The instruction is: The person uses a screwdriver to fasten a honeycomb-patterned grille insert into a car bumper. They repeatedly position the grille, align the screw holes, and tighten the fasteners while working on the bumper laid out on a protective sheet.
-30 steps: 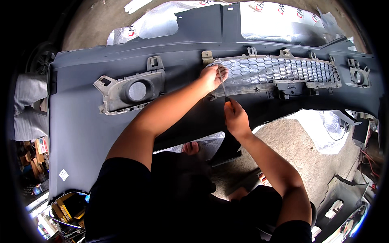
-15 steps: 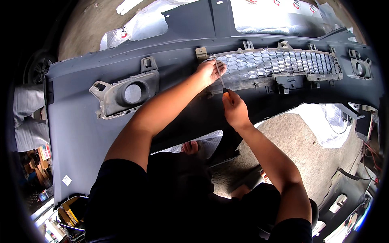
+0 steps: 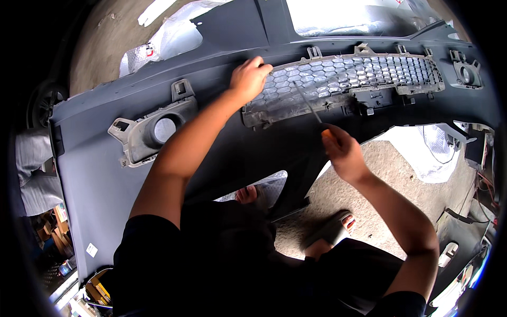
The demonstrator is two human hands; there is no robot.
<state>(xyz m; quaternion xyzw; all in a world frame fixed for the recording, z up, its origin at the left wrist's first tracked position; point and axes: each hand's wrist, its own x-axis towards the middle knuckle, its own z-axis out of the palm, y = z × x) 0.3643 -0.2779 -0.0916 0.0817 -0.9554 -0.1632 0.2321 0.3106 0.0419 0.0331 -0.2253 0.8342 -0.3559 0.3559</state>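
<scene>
A dark grey car bumper cover [image 3: 100, 174] spreads out in front of me, its inner side facing me. Set in it is a long honeycomb grille [image 3: 317, 79] with clip tabs along its upper edge. My left hand [image 3: 249, 80] is closed around the grille's upper left corner, and its fingers hide the tab there. My right hand [image 3: 346, 156] grips a screwdriver [image 3: 309, 100] by its orange and black handle. The shaft points up and left across the grille's face; whether the tip touches the mesh I cannot tell.
Left of the grille sits a fog light bracket [image 3: 150, 134] with a round hole; a similar bracket [image 3: 466, 74] is at the far right. Silvery wrap [image 3: 158, 50] lies beyond the bumper. Below are a concrete floor [image 3: 391, 179], my sandalled foot [image 3: 332, 232] and a box of items [image 3: 97, 288].
My right hand has drawn the screwdriver back to the right, away from the grille's left corner. My left hand has moved up and left, closing over the corner tab. The view has shifted slightly.
</scene>
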